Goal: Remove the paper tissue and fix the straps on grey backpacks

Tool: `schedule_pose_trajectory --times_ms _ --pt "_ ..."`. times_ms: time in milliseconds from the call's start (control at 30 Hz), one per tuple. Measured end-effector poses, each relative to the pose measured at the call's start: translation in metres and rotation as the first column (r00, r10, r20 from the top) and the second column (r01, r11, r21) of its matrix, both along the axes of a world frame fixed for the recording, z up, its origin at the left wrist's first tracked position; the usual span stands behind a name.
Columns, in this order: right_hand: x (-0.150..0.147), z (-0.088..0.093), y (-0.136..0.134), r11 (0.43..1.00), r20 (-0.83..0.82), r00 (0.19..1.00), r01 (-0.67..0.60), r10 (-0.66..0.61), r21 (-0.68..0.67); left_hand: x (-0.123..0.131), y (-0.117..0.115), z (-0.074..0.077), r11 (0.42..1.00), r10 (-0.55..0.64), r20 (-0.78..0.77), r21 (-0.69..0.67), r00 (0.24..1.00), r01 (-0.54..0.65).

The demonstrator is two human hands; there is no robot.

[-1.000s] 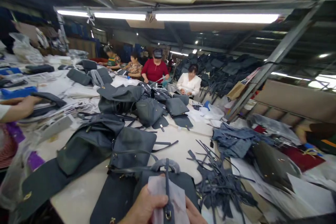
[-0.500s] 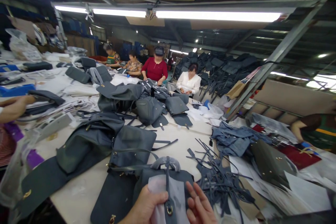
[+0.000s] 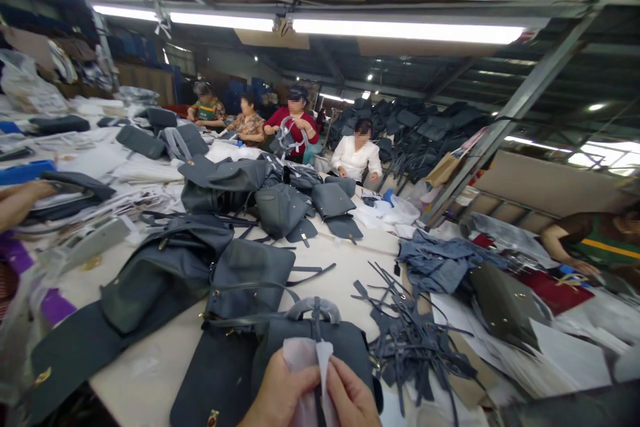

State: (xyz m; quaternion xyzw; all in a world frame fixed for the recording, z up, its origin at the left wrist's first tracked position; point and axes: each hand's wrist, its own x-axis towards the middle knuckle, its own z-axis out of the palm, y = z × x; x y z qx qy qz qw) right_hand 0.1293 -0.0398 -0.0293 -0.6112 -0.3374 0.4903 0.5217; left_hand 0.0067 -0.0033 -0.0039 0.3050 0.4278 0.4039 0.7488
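Right in front of me lies a dark blue-grey backpack (image 3: 345, 337) with a wrapped top handle (image 3: 315, 309). A thin white sheet of tissue paper (image 3: 300, 350) lies on it, around a dark strap (image 3: 317, 328) that runs down from the handle. My left hand (image 3: 285, 387) is closed on the sheet's left side, thumb over the strap. My right hand (image 3: 350, 392) pinches the sheet's right edge, which stands folded up beside the strap. The strap's lower end is hidden between my hands.
Several more dark bags (image 3: 165, 280) lie to the left and ahead. On the right is a heap of loose straps (image 3: 420, 340), with blue cloth (image 3: 440, 253) and an olive bag (image 3: 507, 293) beyond. Co-workers (image 3: 295, 123) are around the table (image 3: 145, 363); an arm (image 3: 25, 199) reaches in at left.
My right hand has gone from spread fingers to pinching the tissue paper, folding its right side in over the strap and its buckle. Across the table, a co-worker has lifted a wrapped strap.
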Motion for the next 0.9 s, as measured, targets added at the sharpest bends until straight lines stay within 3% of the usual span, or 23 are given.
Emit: schedule_pose_trajectory --times_ms 167,267,333,433,533,700,767,833,900 --pt "-0.005 0.006 0.004 0.998 0.314 0.949 -0.056 0.041 0.04 -0.013 0.003 0.011 0.99 -0.098 -0.139 -0.114 0.985 0.082" --pt "-0.008 0.002 0.002 0.996 0.319 0.948 -0.025 -0.004 0.086 -0.016 0.011 0.017 0.992 -0.122 -0.226 -0.048 0.966 0.114" --pt "-0.009 0.0 0.001 0.994 0.248 0.968 0.017 -0.044 0.11 -0.012 0.017 0.019 0.984 -0.134 -0.266 0.077 0.955 0.16" --pt "-0.006 0.0 0.002 0.997 0.105 0.994 0.038 -0.044 0.061 -0.002 0.022 0.017 0.986 -0.041 -0.248 0.149 0.968 0.08" --pt "-0.002 -0.001 0.002 0.999 -0.116 0.993 -0.04 0.039 -0.004 0.005 0.022 0.012 0.994 0.039 -0.145 0.107 0.989 -0.024" --pt "-0.004 -0.002 -0.003 0.984 -0.471 0.869 -0.178 0.154 -0.008 0.005 0.022 0.009 0.999 0.014 -0.088 0.035 0.996 -0.011" --pt "-0.008 0.0 -0.006 0.987 -0.369 0.918 -0.158 0.143 -0.011 0.006 0.024 0.009 0.998 0.004 -0.112 0.065 0.994 0.003" --pt "-0.011 0.003 -0.007 0.998 -0.042 0.997 -0.06 0.06 0.005 0.007 0.025 0.008 0.994 0.015 -0.15 0.107 0.989 0.001" --pt "-0.011 0.006 -0.007 0.998 0.298 0.954 0.013 -0.029 0.058 0.007 0.024 0.008 0.993 0.014 -0.176 0.116 0.984 0.006"
